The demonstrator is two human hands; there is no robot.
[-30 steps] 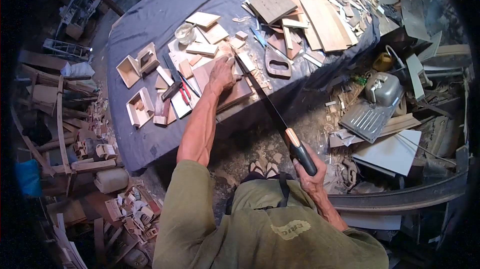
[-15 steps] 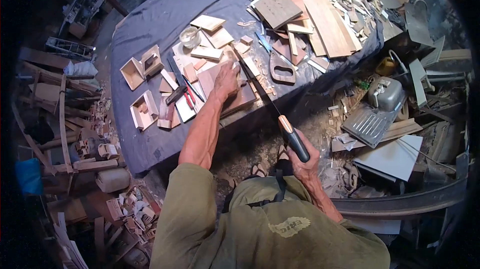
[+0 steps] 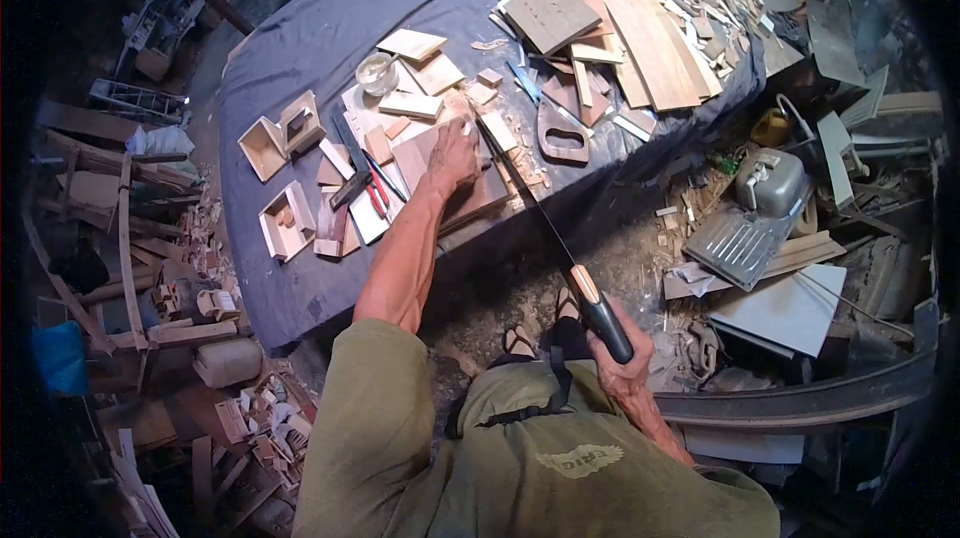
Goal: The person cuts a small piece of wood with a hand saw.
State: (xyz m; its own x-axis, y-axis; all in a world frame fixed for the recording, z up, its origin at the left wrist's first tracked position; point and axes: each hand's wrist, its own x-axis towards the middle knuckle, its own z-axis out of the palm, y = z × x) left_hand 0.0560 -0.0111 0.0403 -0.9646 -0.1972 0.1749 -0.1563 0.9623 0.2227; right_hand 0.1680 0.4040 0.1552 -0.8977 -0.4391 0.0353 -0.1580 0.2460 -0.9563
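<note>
My right hand (image 3: 622, 356) grips the black and orange handle of a long thin saw (image 3: 545, 214), below the table's front edge. The saw's blade runs up and left over the table, its far part beside my left hand (image 3: 457, 156). That hand presses with closed fingers on a small piece over a brown wooden block (image 3: 480, 196); the piece is mostly hidden. Sawdust and small offcuts lie around the blade. To the left are a hammer (image 3: 350, 188) and red pliers (image 3: 377, 200).
The dark cloth-covered table (image 3: 300, 48) carries small wooden boxes (image 3: 287, 221), a glass jar (image 3: 376, 74), a second handsaw (image 3: 563, 137), boards (image 3: 640, 28) and heaped scraps. A metal sink (image 3: 745, 238) and wood debris lie on the floor.
My right hand has moved down and slightly right, drawing the saw back toward my body. My left hand stays on the block.
</note>
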